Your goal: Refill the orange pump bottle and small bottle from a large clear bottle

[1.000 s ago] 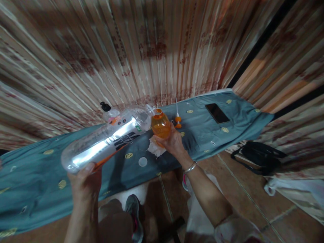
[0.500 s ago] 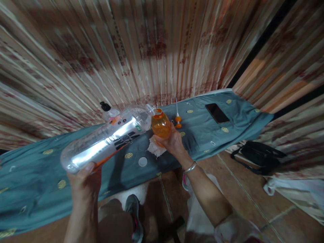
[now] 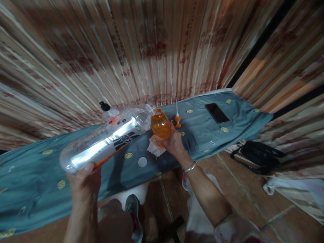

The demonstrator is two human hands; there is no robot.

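Note:
My left hand (image 3: 84, 180) grips the base of a large clear plastic bottle (image 3: 106, 140), tipped almost level with its neck at the mouth of a small orange bottle (image 3: 160, 125). My right hand (image 3: 172, 141) holds the orange bottle upright above the teal cloth (image 3: 37, 175). A crumpled white tissue (image 3: 155, 147) lies under the orange bottle, and a round white cap (image 3: 142, 161) lies on the cloth just in front of it.
An orange pump head with a white tube (image 3: 177, 118) and a black phone (image 3: 217, 113) lie on the cloth to the right. A small bottle with a black cap (image 3: 106, 109) stands behind the clear bottle. Striped curtain hangs behind; a black bag (image 3: 258, 153) sits on the floor.

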